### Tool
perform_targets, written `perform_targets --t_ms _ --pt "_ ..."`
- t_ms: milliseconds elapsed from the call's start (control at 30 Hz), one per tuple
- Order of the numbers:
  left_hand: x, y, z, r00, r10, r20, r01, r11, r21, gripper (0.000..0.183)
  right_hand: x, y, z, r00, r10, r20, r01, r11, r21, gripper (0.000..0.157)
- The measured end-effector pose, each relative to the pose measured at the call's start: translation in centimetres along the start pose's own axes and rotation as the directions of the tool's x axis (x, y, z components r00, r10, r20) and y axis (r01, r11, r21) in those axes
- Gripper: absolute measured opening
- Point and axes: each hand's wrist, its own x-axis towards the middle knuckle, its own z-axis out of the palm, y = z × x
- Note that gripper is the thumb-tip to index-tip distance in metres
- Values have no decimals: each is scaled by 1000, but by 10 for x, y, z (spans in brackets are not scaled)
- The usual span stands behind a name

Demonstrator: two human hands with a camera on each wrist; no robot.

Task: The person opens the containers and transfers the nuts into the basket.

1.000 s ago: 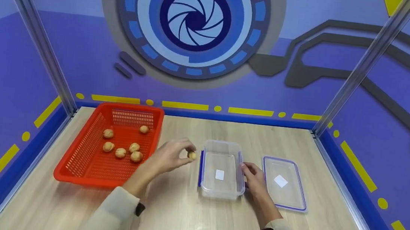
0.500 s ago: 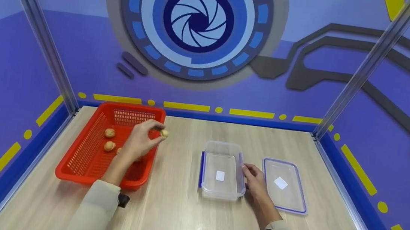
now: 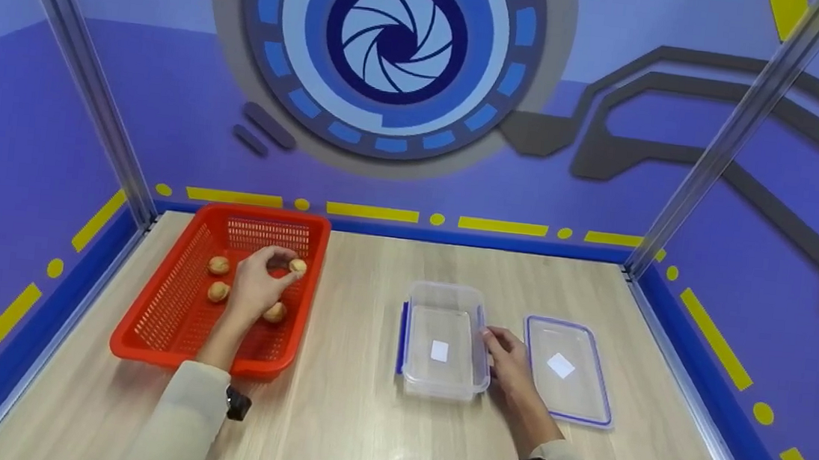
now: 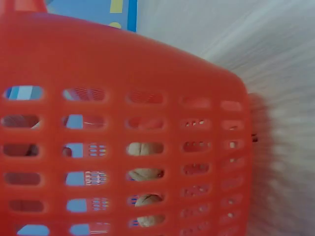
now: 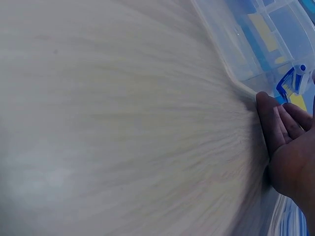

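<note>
My left hand [image 3: 255, 284] is over the red plastic basket [image 3: 165, 351], pinching a walnut [image 3: 298, 266] between thumb and fingers near the basket's right wall. Other walnuts [image 3: 218, 291] lie on the basket floor, some hidden under the hand. In the left wrist view the basket's slotted wall [image 4: 162, 64] hides that hand, and walnuts [image 4: 147, 199] show through the slots. My right hand [image 3: 513, 362] holds the right rim of a clear food container [image 3: 439, 388], thumb at the edge. In the right wrist view, its fingers [image 5: 268, 118] lie beside a blue clip [image 5: 293, 83] on the container.
A clear lid with a blue seal [image 3: 582, 389] lies flat right of the container, a white label [image 3: 560, 365] on it. Wood-patterned tabletop [image 3: 346, 419] separates basket and container. Blue printed walls [image 3: 384, 182] and metal posts close in the back and sides.
My left hand has moved left, from beside the container back over the basket, with the walnut between its fingers. My right hand and the container have stayed put.
</note>
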Motion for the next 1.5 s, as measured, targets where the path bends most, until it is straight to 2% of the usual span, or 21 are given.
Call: perform_targets --t_ms 267,567,667,833,967,1100,1267,1367,1500 --pt "1 -10 0 994 -78 75 71 993 92 38 2 3 4 999 -21 -33 21 1000 6 44" --pt "-2 -13 0 990 -108 87 98 990 105 34 4 3 5 1000 -16 -16 16 1000 16 45" --pt "-1 -13 -3 988 -119 94 106 986 126 38 5 3 8 1000 -13 -15 13 1000 26 45" --pt "1 -12 -4 991 -98 86 84 986 147 47 5 5 8 1000 -5 -4 5 1000 3 46" --pt "-3 -7 -3 997 -43 61 36 992 120 44 4 10 8 1000 -12 -14 12 1000 -14 44" --pt "-8 9 -1 999 23 26 -25 994 102 42 5 12 9 999 -33 -23 33 999 11 42" --pt "-11 43 8 995 97 20 -99 988 115 46 6 10 8 999 -34 -29 34 999 3 43" --pt "-10 65 17 984 173 32 -176 975 139 50 7 9 5 1000 -19 -11 19 1000 -11 48" --pt "-11 92 28 968 237 81 -248 952 178 58 8 8 -1 999 35 29 -35 999 -5 51"
